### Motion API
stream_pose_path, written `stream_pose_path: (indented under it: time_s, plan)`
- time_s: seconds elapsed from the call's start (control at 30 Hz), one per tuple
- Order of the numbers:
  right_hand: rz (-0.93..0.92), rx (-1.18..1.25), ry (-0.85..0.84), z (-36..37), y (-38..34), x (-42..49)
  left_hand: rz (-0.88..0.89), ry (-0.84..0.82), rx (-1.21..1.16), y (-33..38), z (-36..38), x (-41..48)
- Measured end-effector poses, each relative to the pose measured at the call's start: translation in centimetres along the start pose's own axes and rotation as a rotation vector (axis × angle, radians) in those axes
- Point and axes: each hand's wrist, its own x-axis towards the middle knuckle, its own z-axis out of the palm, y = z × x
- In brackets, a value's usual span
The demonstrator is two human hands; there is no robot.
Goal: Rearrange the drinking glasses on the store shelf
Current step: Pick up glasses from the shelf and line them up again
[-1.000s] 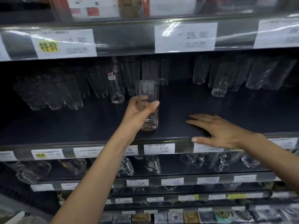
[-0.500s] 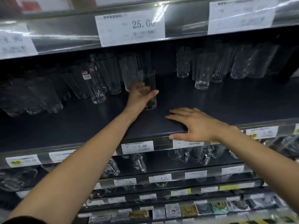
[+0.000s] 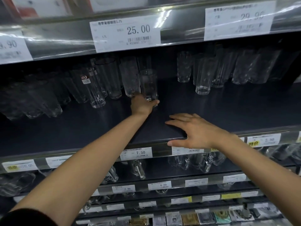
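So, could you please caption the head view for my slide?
Left hand grips a tall glass beside shelved glasses; right hand rests flat on the shelf.

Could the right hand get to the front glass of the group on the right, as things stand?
Probably yes. The right hand lies flat and empty at the shelf edge, and only bare shelf shows between it and that glass.

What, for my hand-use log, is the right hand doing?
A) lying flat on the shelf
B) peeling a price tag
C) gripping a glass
A: the right hand lies with fingers straight on the shelf front; the left hand grips the glass.
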Motion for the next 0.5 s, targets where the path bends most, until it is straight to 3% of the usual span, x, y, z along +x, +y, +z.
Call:
stream_pose_path:
  time_s: [0.27, 0.5]
  plan:
    - [0.002, 0.016, 0.006, 0.1, 0.2, 0.1, -0.004, 0.205, -0.091, 0.8, 1.7, 1.7]
    - [0.009, 0.021, 0.015, 0.1, 0.2, 0.1, -0.004, 0.214, -0.131, 0.6, 2.6, 3.7]
